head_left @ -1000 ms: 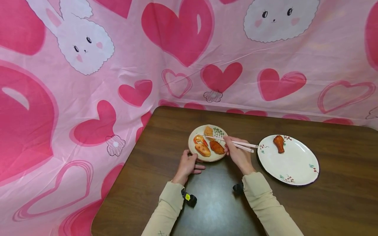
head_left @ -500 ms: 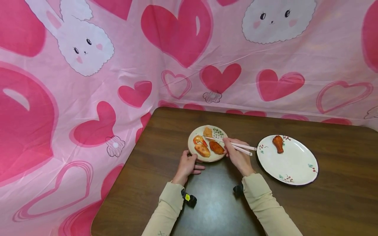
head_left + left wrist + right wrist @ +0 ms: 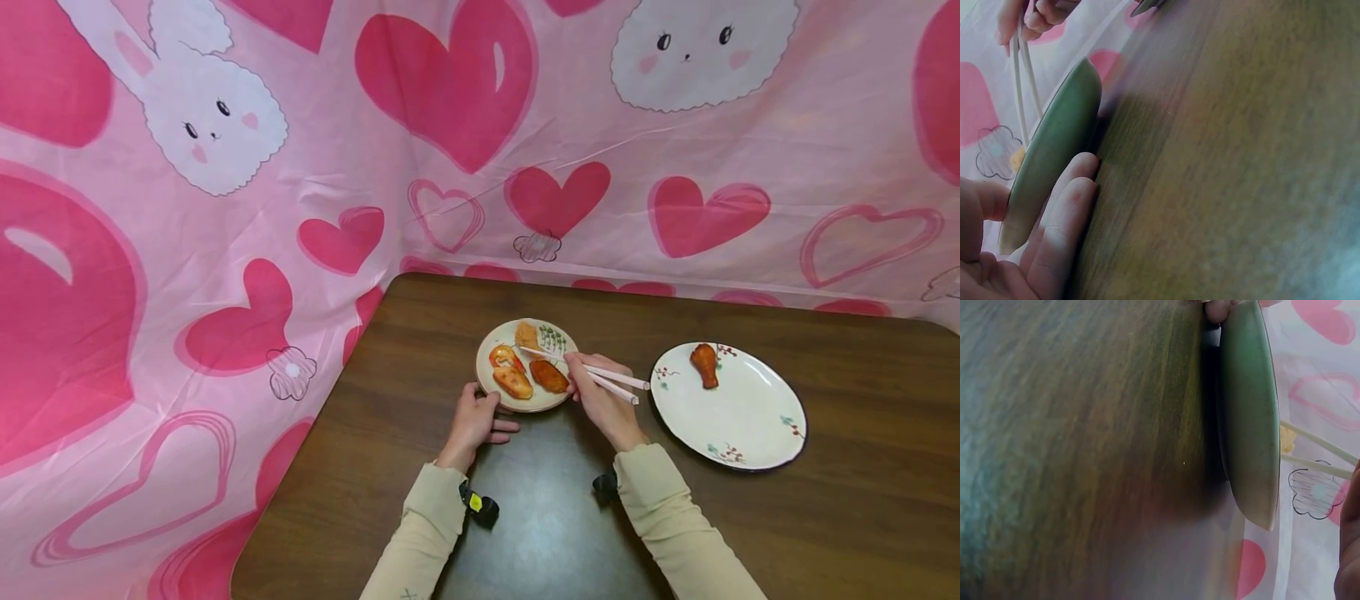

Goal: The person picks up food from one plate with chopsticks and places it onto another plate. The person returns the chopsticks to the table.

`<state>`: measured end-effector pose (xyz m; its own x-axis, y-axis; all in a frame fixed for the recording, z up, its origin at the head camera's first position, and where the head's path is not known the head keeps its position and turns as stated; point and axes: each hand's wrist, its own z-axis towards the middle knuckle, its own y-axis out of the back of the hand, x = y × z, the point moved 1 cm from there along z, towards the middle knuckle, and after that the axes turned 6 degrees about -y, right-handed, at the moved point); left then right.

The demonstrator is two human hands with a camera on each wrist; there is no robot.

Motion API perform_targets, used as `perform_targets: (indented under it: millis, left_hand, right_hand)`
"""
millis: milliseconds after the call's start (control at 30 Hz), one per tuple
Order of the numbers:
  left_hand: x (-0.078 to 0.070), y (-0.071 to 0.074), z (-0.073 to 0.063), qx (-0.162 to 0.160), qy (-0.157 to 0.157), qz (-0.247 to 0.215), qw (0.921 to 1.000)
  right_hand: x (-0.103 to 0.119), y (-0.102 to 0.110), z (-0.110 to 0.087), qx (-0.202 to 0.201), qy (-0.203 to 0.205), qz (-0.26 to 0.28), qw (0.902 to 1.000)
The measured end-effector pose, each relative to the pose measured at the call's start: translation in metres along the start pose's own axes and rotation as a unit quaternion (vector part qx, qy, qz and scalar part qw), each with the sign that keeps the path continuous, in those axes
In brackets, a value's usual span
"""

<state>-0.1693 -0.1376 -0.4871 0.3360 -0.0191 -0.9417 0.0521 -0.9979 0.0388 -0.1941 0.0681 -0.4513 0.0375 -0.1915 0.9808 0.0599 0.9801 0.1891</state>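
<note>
Presently, two chopsticks (image 3: 618, 377) in the pinch of the right hand (image 3: 607, 412): long axis across the wood-grained table (image 3: 862, 400), tips toward its left edge and slightly toward the far left corner, thick ends toward the right edge. Tips parted, above the small plate (image 3: 546, 402), close to a golden, rough-surfaced piece (image 3: 527, 335); contact impossible to tell. Slim, straight, whitish shafts. Near the table's far left corner, the same small plate, round, cream with a brownish rim, smooth and greenish underneath in the wrist views. Also on it: a curled orange-and-white piece (image 3: 506, 358), a browned oval piece (image 3: 513, 383) and a glossy reddish-brown piece (image 3: 549, 377). At its near left rim, the left hand (image 3: 472, 423), pinching, with thumb against the edge and two fingers extended by the underside. Nearer the table's right edge, a white oval plate (image 3: 742, 417), dark-rimmed, with painted sprigs; toward its far left rim, a glazed drumstick (image 3: 704, 365), thick end toward the table's far edge.
</note>
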Motion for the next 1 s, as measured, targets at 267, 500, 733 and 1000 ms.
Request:
perform_targets:
  millis: [267, 500, 733, 1000]
  left_hand:
    - [-0.010, 0.001, -0.007, 0.011, -0.002, -0.005, 0.9999]
    - [-0.001, 0.001, -0.001, 0.006, 0.000, -0.001, 1.0000]
    - [0.000, 0.000, 0.000, 0.001, 0.004, 0.006, 1.0000]
    - [-0.001, 0.001, -0.001, 0.001, 0.006, 0.009, 0.9999]
  right_hand:
    - [0.019, 0.002, -0.011, 0.001, 0.007, -0.002, 1.0000]
    - [0.001, 0.004, -0.007, -0.001, 0.011, 0.021, 0.9997]
    - [-0.001, 0.006, -0.009, -0.013, 0.044, 0.012, 0.9989]
    - [0.005, 0.010, -0.013, -0.013, 0.028, -0.010, 0.9995]
